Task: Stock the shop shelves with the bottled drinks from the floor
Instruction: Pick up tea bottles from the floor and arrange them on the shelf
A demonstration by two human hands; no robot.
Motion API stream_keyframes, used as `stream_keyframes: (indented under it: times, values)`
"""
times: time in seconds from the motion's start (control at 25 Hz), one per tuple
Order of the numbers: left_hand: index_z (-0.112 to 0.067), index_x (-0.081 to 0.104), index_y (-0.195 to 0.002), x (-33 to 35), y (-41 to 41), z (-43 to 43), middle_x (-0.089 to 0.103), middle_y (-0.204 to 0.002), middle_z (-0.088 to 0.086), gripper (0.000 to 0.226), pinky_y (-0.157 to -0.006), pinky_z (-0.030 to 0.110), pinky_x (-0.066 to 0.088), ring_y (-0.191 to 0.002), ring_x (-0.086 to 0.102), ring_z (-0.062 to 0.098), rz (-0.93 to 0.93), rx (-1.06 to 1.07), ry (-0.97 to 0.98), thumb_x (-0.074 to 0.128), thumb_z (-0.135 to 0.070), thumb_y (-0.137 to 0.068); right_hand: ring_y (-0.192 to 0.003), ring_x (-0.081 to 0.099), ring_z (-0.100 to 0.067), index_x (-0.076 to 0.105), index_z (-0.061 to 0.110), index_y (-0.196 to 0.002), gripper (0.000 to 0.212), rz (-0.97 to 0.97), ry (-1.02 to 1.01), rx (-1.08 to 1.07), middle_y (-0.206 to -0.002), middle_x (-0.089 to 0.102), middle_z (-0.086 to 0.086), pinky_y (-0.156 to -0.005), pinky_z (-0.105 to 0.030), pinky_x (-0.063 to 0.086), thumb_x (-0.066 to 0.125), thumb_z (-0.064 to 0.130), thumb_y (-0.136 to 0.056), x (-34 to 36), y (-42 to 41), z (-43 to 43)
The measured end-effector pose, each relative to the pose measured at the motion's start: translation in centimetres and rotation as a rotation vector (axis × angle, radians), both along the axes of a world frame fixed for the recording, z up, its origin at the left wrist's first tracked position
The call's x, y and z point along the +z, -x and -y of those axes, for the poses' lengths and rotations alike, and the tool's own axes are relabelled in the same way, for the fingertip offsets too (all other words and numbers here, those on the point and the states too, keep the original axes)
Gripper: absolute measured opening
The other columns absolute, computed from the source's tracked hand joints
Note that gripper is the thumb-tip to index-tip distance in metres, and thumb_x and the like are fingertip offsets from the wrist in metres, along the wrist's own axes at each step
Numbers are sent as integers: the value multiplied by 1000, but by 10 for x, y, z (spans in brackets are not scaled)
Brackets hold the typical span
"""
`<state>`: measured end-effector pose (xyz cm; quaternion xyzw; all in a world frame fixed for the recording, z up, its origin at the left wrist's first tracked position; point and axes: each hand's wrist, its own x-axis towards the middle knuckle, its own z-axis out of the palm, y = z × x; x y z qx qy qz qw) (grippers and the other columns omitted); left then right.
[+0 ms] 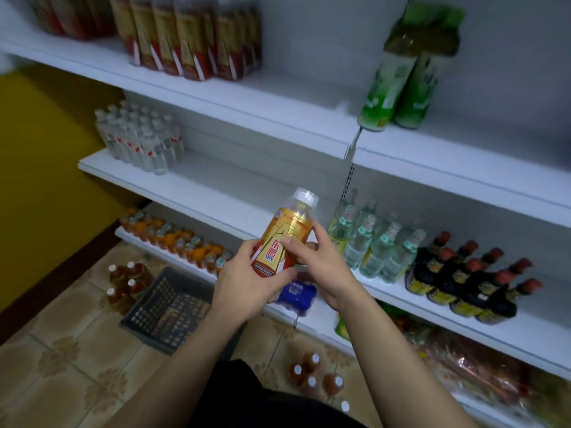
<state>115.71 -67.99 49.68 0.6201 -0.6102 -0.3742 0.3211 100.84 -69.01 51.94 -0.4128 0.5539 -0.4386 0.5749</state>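
Dim, flat indoor light with soft shadows under the white shelves (234, 118); wide-angle bending and blur smear the edges, while the centre stays fairly sharp.

— Green bottles (398, 88)?
— Two.
— Amber bottles (123, 282) on the floor (61, 366)?
— Four beside the basket (160, 307), and at least four more nearer.
— Baskets?
— One.
— Gold bottles (287, 233)?
— One, plus one blue bottle (296, 293).
— Dark bottles (463, 282)?
— About eight; blur hides the exact count.
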Motion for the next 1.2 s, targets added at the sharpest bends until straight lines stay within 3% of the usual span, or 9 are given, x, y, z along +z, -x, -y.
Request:
stream_keyframes:
  times: [0.16,0.48,0.64,0.8,0.96,1.04,1.12,1.2]
  values:
    - [-43,39,-119,34,-6,26,57,-98,-21,67,-82,32,58,-91,60,0,-56,43,66,80,-54,-67,-94,73,-17,40,43,-137,65,-46,104,67,-114,68,-7,-72,-38,62,76,31,-84,34,-4,28]
    - [-55,40,-112,71,-31,137,62,-100,-20,66,-79,33,59,-91,64,2,-169,90,237,74,-69,-57,-98,71,-13,37,39,-142,78,-144,314,84,-117,67,3,-76,-38,62,81,27,-79,82,-36,143]
    - [-53,39,-117,96,-53,218,65,-99,-21,64,-81,34,58,-90,65,0,-192,120,301,74,-59,-64,-96,69,-5,32,44,-143,84,-269,423,102,-110,66,15,-78,-31,61,82,27,-78,114,-65,225]
    - [-48,39,-121,115,-75,302,64,-102,-20,65,-80,36,57,-93,64,3,-168,150,359,77,-47,-68,-104,65,-5,38,37,-140,80,-349,475,58,-118,65,14,-85,-33,60,84,25,-76,136,-93,307]
    - [-43,40,-123,122,-86,376,63,-106,-14,65,-84,40,55,-100,62,12,-105,137,395,75,-41,-69,-93,58,12,43,30,-132,72,-442,506,19,-108,61,22,-75,-11,52,85,22,-75,146,-106,372]
    - [-35,45,-125,121,-87,409,56,-116,-6,64,-89,46,51,-108,54,18,-33,190,438,73,-37,-68,-88,57,10,45,31,-129,70,-504,522,-21,-101,60,24,-77,-15,51,86,21,-72,148,-112,400]
    - [-29,48,-126,115,-87,439,47,-122,-2,62,-92,49,48,-111,50,23,-16,237,434,70,-28,-68,-93,62,0,49,27,-125,68,-570,540,-54,-105,65,16,-83,-26,54,86,19,-69,147,-118,426]
    - [-29,50,-122,107,-86,463,44,-121,-4,58,-91,49,50,-109,52,24,-63,260,420,67,-24,-67,-100,64,-11,50,25,-129,71,-631,561,-57,-111,67,8,-84,-27,53,85,17,-68,146,-124,446]
